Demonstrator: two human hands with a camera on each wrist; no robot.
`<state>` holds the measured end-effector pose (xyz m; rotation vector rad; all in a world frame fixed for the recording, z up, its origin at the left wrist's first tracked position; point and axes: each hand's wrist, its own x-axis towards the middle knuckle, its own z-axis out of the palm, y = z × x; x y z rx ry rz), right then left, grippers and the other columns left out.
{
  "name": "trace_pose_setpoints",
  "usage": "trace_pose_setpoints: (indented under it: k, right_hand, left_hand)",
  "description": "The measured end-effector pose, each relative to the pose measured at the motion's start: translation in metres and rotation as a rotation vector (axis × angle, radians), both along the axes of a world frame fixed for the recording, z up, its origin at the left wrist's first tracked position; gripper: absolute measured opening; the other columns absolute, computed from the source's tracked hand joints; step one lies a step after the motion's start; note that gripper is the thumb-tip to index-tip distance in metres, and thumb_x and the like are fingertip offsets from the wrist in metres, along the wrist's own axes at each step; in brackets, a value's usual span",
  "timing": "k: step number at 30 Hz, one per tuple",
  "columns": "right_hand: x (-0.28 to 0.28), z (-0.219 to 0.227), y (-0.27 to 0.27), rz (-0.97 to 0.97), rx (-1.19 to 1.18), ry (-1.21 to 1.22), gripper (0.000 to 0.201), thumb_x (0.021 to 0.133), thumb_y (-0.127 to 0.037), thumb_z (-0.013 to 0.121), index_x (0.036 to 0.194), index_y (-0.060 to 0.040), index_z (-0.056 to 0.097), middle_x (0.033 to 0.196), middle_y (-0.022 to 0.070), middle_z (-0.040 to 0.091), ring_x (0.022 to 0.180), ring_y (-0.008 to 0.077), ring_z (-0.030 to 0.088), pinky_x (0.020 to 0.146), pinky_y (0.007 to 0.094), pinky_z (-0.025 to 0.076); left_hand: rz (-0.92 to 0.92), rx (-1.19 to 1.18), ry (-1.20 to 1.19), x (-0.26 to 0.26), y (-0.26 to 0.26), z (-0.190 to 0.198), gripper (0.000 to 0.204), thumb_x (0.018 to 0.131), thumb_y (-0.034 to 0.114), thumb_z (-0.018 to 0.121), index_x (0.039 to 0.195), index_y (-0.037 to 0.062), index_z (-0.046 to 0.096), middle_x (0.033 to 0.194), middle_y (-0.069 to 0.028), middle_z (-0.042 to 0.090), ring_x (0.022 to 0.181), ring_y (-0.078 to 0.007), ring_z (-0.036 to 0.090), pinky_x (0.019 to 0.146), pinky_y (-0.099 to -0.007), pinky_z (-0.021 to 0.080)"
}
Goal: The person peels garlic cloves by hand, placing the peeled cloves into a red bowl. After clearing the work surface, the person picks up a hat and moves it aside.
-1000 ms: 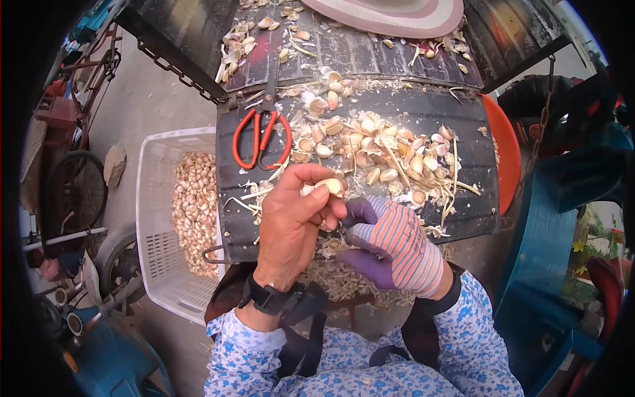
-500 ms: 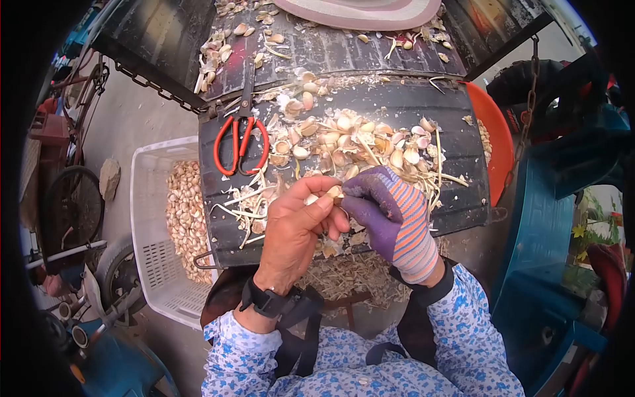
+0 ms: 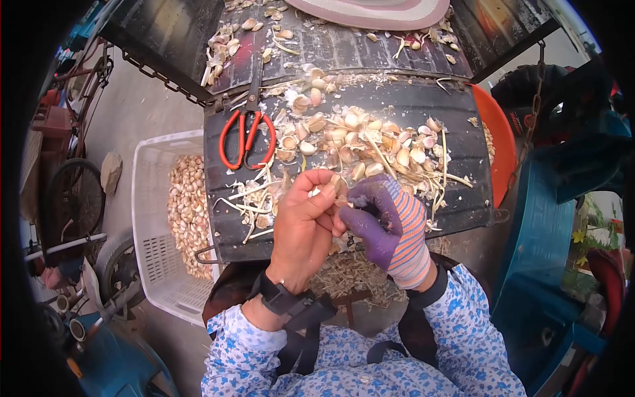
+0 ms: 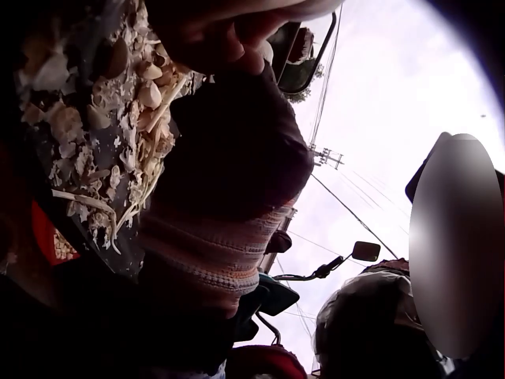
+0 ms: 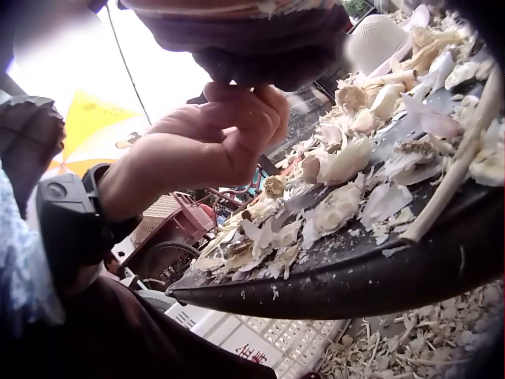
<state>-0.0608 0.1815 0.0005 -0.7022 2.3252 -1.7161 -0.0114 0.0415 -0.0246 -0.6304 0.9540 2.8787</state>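
In the head view the bare left hand (image 3: 301,221) pinches a garlic clove (image 3: 338,187) between thumb and forefinger, with a pale piece lower in its curled fingers. The right hand (image 3: 390,228), in a purple and striped glove, meets it at the fingertips and pinches at the clove's papery skin. Beyond both hands, loose garlic cloves (image 3: 352,135) and skins lie heaped on the dark ridged panel (image 3: 225,235). Against the sky, the left wrist view shows the gloved hand (image 4: 237,158) dark; the right wrist view shows the bare hand (image 5: 229,130) just under the glove.
Red-handled scissors (image 3: 247,140) lie left of the heap. A white crate (image 3: 153,255) of cloves stands at the left, an orange basin (image 3: 501,135) at the right. A brimmed hat (image 3: 390,14) rests at the back. Debris (image 3: 357,281) covers the ground below.
The gloved hand came in from below right to the clove in the left hand, and its fingers then closed at it. The clove now shows brownish skin at the fingertips. The head view has shifted slightly.
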Motion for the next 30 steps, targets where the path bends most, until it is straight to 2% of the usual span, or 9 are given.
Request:
trace_pose_setpoints:
  k: [4,6,10,11,13,17,23,28,30]
  right_hand:
    - [-0.002,0.004,-0.006,0.11,0.057,0.351,0.018,0.072,-0.009,0.071,0.087,-0.0035,0.061,0.077,0.0127,0.058,0.065,0.0312,0.058,0.055,0.038,0.045]
    - [-0.002,0.006,-0.006,0.157,0.016,0.274,0.022,0.072,-0.008,0.072,0.091,-0.0028,0.062,0.081,0.0127,0.06,0.069,0.0302,0.061,0.059,0.0363,0.047]
    - [-0.01,0.005,-0.005,0.067,-0.014,0.072,0.023,0.077,-0.007,0.068,0.099,-0.0023,0.063,0.089,0.0143,0.06,0.075,0.0294,0.062,0.063,0.0325,0.049]
    - [-0.013,0.008,-0.008,0.042,-0.018,0.024,0.022,0.078,-0.007,0.068,0.099,-0.0022,0.063,0.09,0.0148,0.06,0.076,0.0296,0.062,0.063,0.0323,0.049]
    - [-0.016,0.003,-0.009,0.078,-0.008,-0.051,0.035,0.074,-0.007,0.067,0.107,-0.0004,0.061,0.101,0.0125,0.058,0.083,0.0216,0.061,0.071,0.0302,0.048]
    - [-0.023,0.013,-0.013,0.344,0.111,0.241,0.043,0.069,-0.017,0.075,0.107,-0.0018,0.061,0.098,0.0127,0.058,0.083,0.0275,0.06,0.071,0.0358,0.048]
    - [-0.019,0.006,-0.011,0.284,0.177,0.003,0.036,0.071,-0.016,0.073,0.102,-0.002,0.061,0.095,0.0135,0.059,0.084,0.0295,0.061,0.07,0.036,0.048]
    - [-0.012,-0.018,-0.009,0.146,0.17,0.282,0.031,0.076,-0.01,0.064,0.107,-0.0046,0.06,0.09,0.0176,0.058,0.078,0.0361,0.059,0.063,0.0404,0.047]
    - [-0.018,-0.01,-0.01,0.243,0.32,0.3,0.031,0.076,-0.012,0.061,0.106,-0.0044,0.058,0.085,0.0176,0.056,0.071,0.0362,0.058,0.061,0.043,0.046]
  left_hand:
    - [0.05,0.078,-0.074,-0.001,-0.001,-0.005,0.017,0.094,0.009,0.048,0.109,0.0034,0.052,0.095,-0.0066,0.063,0.079,-0.0151,0.061,0.076,-0.028,0.05]
    - [0.071,0.167,-0.083,0.0,-0.002,0.0,0.017,0.094,0.01,0.047,0.109,0.0035,0.052,0.095,-0.0067,0.062,0.085,-0.0158,0.061,0.084,-0.0287,0.048]
    - [-0.071,0.239,0.063,0.004,-0.012,-0.001,0.016,0.095,0.011,0.044,0.107,0.0027,0.051,0.084,-0.0073,0.059,0.056,-0.0167,0.055,0.052,-0.0288,0.047]
    - [-0.038,0.167,0.004,0.003,-0.009,0.002,0.014,0.093,0.012,0.051,0.104,0.0047,0.051,0.079,-0.008,0.06,0.052,-0.0129,0.053,0.04,-0.0229,0.037]
    - [-0.046,0.148,-0.054,0.004,-0.01,0.004,0.012,0.093,0.012,0.051,0.102,0.0038,0.051,0.077,-0.0075,0.059,0.052,-0.0116,0.053,0.04,-0.0223,0.037]
    - [0.06,-0.067,-0.192,-0.002,-0.002,0.014,0.01,0.093,0.009,0.049,0.1,0.0021,0.052,0.076,-0.0067,0.059,0.053,-0.0089,0.052,0.041,-0.0205,0.038]
    - [-0.082,-0.199,-0.242,0.0,-0.006,0.022,0.013,0.091,0.005,0.044,0.098,0.0003,0.054,0.075,-0.0081,0.062,0.054,-0.0081,0.054,0.042,-0.0186,0.039]
    - [-0.148,-0.155,-0.131,0.002,-0.007,0.01,0.018,0.096,0.009,0.04,0.103,-0.0006,0.054,0.081,-0.0054,0.062,0.057,-0.0101,0.056,0.043,-0.0217,0.041]
    - [-0.101,-0.075,-0.172,-0.002,-0.002,0.013,0.02,0.097,0.013,0.04,0.102,-0.0012,0.054,0.078,-0.0087,0.062,0.053,-0.0128,0.054,0.044,-0.0231,0.041]
